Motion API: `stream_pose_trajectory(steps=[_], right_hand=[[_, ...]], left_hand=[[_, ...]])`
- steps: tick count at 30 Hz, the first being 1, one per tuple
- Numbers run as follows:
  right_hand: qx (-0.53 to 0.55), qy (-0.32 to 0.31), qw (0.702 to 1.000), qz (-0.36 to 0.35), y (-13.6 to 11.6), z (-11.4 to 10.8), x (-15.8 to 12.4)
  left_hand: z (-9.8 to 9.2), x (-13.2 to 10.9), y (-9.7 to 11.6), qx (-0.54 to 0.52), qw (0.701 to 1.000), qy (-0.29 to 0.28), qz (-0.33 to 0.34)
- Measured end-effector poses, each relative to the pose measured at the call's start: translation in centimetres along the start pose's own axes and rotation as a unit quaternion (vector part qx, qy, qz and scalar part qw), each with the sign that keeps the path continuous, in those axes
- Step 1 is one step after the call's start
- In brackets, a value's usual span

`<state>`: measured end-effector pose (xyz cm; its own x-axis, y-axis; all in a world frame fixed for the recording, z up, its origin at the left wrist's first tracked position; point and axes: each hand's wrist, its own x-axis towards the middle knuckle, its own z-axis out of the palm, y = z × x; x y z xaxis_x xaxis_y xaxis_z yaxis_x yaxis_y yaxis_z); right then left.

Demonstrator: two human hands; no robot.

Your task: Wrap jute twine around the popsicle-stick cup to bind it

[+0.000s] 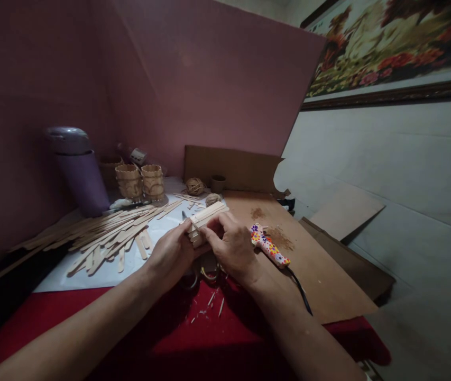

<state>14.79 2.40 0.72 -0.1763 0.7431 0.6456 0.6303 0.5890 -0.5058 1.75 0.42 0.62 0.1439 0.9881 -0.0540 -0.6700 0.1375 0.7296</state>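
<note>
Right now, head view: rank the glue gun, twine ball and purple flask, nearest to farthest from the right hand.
1. Glue gun, just right of the right hand, on the cardboard.
2. Twine ball, behind it, towards the back.
3. Purple flask, far left at the back.

Stick bundle (208,212) x1, cups (129,180) x2, glue gun (268,246) x1.

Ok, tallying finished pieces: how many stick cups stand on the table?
2: left cup beside the purple flask, right cup next to it; more may be hidden.
</note>
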Motion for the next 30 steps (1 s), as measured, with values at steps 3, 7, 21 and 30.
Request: stream_pose_trajectory(steps=[3,7,21,30], right_hand=[[0.005,0.0,1.0,0.015,0.1,0.0,0.1],[0.005,0.02,1.0,0.003,0.3,0.1,0.1],[-0.111,0.127,0.986,0.015,1.1,0.1,0.5],[-0.181,-0.021,0.961,-0.208,2.4,0.5,0.4]], left_hand=[[-0.2,0.1,-0.1,0.005,1.0,-0.002,0.006],[-0.4,0.2,-0.1,-0.008,1.0,-0.016,0.002],[-0.3,0.3,0.0,0.003,0.999,0.009,0.032],[-0.8,0.9,1.9,-0.08,0.995,0.054,-0.004]])
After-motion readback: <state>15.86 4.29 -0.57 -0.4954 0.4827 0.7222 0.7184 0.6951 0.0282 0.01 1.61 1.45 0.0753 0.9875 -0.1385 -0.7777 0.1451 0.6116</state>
